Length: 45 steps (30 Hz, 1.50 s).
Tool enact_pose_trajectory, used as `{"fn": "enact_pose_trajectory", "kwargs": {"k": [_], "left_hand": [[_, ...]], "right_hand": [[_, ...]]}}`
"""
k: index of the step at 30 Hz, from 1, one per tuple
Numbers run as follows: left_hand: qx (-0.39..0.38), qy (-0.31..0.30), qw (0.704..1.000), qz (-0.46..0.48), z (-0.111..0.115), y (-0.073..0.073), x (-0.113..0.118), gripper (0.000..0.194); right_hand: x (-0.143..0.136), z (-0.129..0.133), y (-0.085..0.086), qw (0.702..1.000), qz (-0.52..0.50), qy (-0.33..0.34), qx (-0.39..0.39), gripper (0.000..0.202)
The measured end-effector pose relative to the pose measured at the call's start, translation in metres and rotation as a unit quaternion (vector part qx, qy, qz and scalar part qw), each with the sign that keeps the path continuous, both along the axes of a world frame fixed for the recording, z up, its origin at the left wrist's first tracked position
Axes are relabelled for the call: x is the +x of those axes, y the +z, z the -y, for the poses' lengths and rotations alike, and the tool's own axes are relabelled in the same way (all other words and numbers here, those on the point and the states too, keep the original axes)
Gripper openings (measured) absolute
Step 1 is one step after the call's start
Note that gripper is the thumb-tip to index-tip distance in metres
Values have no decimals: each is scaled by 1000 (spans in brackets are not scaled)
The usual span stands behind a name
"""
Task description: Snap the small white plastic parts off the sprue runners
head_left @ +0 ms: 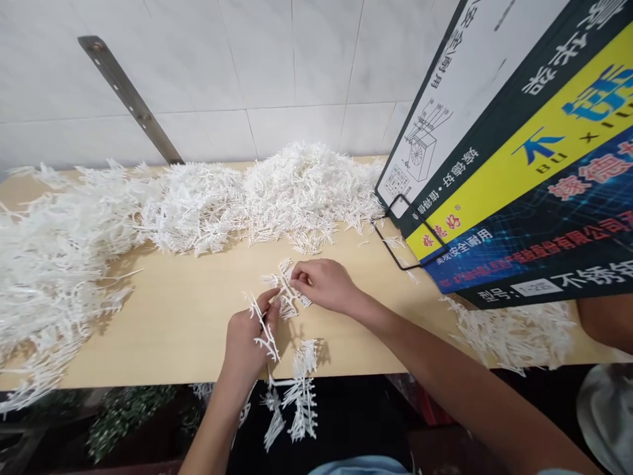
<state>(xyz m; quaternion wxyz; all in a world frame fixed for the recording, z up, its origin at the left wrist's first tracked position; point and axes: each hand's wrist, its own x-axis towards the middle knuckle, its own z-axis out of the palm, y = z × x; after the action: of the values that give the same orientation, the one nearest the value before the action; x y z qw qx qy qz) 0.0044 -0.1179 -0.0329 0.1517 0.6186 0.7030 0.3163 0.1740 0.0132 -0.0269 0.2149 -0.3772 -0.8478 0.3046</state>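
Note:
My left hand (247, 340) is closed on a white branched plastic stem (266, 330) that slants across its fingers. More of the white stem runs down from this hand, with bristly sprigs (301, 396) hanging over the table's front edge. My right hand (325, 284) pinches at a white sprig (287, 290) with short prongs, just to the right of the left fingertips. Its fingertips hide the exact point of contact. Both hands are close together above the middle of the wooden table (188, 316).
Heaps of white plastic sprigs (306, 185) line the back and left of the table. A large printed box (494, 171) stands at the right, with a black wire loop (403, 267) by its corner. Another person's arm (606, 323) shows beyond it, near more sprigs (519, 333).

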Motion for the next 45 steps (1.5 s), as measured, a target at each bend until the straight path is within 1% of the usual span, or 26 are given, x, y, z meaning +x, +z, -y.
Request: {"fn": "enact_pose_trajectory", "kwargs": {"k": [2, 4, 6, 9, 11, 13, 15, 17, 18, 19, 20, 22, 24, 26, 28, 31, 33, 34, 35, 38, 39, 40, 41, 43, 44, 45], "left_hand": [[-4, 2, 999, -37, 0, 0, 2, 38], [-8, 4, 997, -83, 1, 0, 4, 36], [-10, 1, 994, -111, 3, -1, 6, 36], [2, -6, 992, -129, 4, -3, 6, 37], [8, -7, 990, -143, 5, -5, 6, 35], [8, -10, 989, -149, 5, -7, 6, 33], [6, -9, 988, -153, 4, -9, 6, 33], [6, -11, 987, -161, 4, -9, 6, 33], [8, -12, 986, -167, 5, -8, 7, 33], [9, -14, 985, -174, 5, -8, 7, 34], [11, -16, 984, -180, 5, -7, 8, 34], [10, -16, 982, -189, 5, -5, 9, 35], [3, -19, 981, -194, 5, -4, 9, 35], [2, -15, 981, -193, 5, -4, 9, 35], [6, -7, 981, -192, 4, -5, 9, 36], [5, -2, 982, -187, 5, -6, 10, 36], [-3, -8, 983, -184, 5, -5, 10, 34], [-9, -13, 982, -186, 5, -3, 10, 34], [-16, -16, 981, -191, 5, -2, 10, 34], [-25, -14, 978, -206, 5, -1, 10, 34], [-23, -11, 978, -207, 6, -1, 10, 35], [-19, -9, 978, -208, 6, -2, 10, 36], [-16, -6, 978, -208, 6, -2, 10, 37], [-13, -4, 977, -215, 5, -4, 9, 38], [-13, -5, 975, -220, 5, -5, 9, 37], [-13, -7, 974, -224, 5, -5, 9, 37]], "right_hand": [[1, -2, -1, 1000, -6, -14, 0, 8], [6, -6, 0, 998, -30, -54, 2, 12], [14, -16, 1, 988, -70, -135, 14, 14], [29, -34, 2, 950, -141, -276, 31, 18], [34, -39, 2, 938, -173, -297, 36, 15], [34, -34, 3, 954, -179, -236, 46, 18], [28, -21, 3, 980, -147, -116, 59, 24], [20, -9, 1, 992, -109, 0, 57, 14], [17, -6, 0, 993, -100, 33, 45, 6], [16, -5, -2, 993, -105, 39, 27, 3], [15, -8, -4, 992, -124, 17, 4, 7], [18, -20, -9, 976, -192, -89, -46, 10], [23, -33, -12, 940, -264, -202, -83, 16], [28, -41, -11, 921, -297, -239, -86, 20], [28, -37, -9, 942, -273, -188, -46, 19], [23, -22, -5, 987, -156, -24, 31, 15], [19, -17, -5, 993, -88, 57, 47, 14], [20, -18, -6, 994, -81, 60, 41, 19], [21, -21, -7, 995, -94, 32, 30, 22], [31, -36, -8, 974, -182, -134, -13, 29], [34, -39, -7, 967, -200, -155, -23, 32], [37, -41, -6, 969, -200, -144, -27, 33], [38, -40, -4, 977, -184, -101, -26, 32], [36, -35, -2, 992, -128, 19, -5, 25], [33, -31, -1, 992, -106, 60, 8, 21], [30, -28, -1, 992, -100, 74, 17, 16]]}}
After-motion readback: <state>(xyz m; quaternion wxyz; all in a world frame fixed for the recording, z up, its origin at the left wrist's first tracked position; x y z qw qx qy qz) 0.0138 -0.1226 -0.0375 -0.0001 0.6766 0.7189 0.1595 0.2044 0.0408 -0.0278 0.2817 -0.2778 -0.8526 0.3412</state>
